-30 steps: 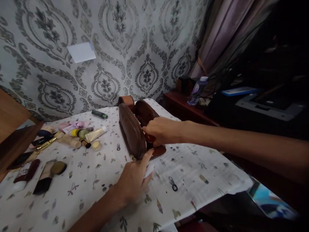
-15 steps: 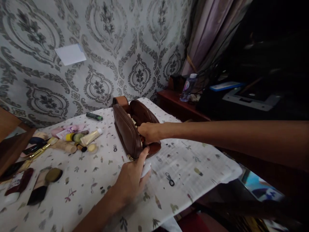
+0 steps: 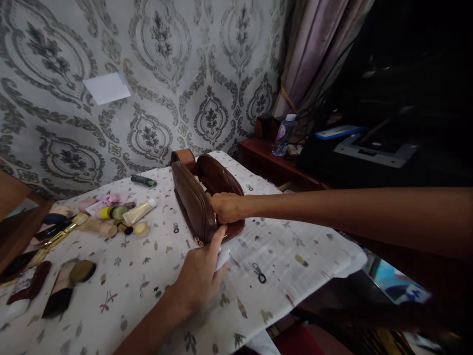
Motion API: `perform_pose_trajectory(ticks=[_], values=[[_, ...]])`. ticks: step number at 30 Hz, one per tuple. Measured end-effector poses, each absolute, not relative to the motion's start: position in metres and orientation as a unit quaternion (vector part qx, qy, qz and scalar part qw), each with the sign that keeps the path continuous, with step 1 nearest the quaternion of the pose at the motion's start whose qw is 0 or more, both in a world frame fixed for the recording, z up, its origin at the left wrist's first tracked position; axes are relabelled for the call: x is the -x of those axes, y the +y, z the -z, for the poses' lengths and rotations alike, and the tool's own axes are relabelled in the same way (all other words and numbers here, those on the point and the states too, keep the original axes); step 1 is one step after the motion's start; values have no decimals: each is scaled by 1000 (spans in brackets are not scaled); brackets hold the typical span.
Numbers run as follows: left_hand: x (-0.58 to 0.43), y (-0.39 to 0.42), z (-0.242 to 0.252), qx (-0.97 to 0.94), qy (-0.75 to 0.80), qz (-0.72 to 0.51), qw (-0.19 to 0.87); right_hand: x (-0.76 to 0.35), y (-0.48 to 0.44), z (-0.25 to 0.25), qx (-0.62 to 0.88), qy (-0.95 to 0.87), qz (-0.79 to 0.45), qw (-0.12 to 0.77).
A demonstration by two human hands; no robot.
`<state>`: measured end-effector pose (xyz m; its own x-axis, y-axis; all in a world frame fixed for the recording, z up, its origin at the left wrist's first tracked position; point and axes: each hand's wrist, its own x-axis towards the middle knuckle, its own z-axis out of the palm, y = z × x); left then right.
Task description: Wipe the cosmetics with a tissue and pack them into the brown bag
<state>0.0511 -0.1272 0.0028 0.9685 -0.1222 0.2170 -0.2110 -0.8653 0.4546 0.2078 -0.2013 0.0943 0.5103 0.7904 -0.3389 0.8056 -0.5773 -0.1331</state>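
A brown leather bag (image 3: 195,199) lies unzipped on the patterned cloth, its mouth gaping toward the right. My right hand (image 3: 226,207) reaches into that opening with bent knuckles; its fingertips are hidden inside. Something small and yellow shows beside those fingers, too little to name. My left hand (image 3: 199,268) rests at the bag's near end, its index finger touching the rim by the zipper. Between its thumb side and curled fingers is a crumpled white tissue (image 3: 221,259). A few pale items peek out of the bag's far part.
Left on the cloth (image 3: 148,266) lie several cosmetics: a cream tube (image 3: 138,213), a dark green tube (image 3: 143,181), a wide brush (image 3: 59,291) and a dark red bottle (image 3: 29,283). A clear bottle (image 3: 284,135) stands on a red-brown surface (image 3: 258,158) behind. A patterned wall bounds the back.
My right hand has shifted slightly inside the bag, and a bit of yellow now shows by its fingers. The left hand stays at the rim. The view has turned slightly.
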Motion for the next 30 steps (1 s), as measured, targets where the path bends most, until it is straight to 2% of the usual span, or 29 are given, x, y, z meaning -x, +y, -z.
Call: perform_pose_trajectory(ticks=[3, 19, 26, 30], values=[[-51, -127, -4, -965, -82, -81, 236, -206, -203, -97, -871, 448, 197, 26], [-51, -126, -6, -959, -71, -67, 267, -209, -206, -90, -849, 483, 203, -66], [-52, -121, -18, -979, -56, -68, 184, -210, -212, -88, -847, 494, 181, -72], [-53, -121, -19, -981, -64, -70, 169, -207, -214, -85, -850, 498, 160, -67]])
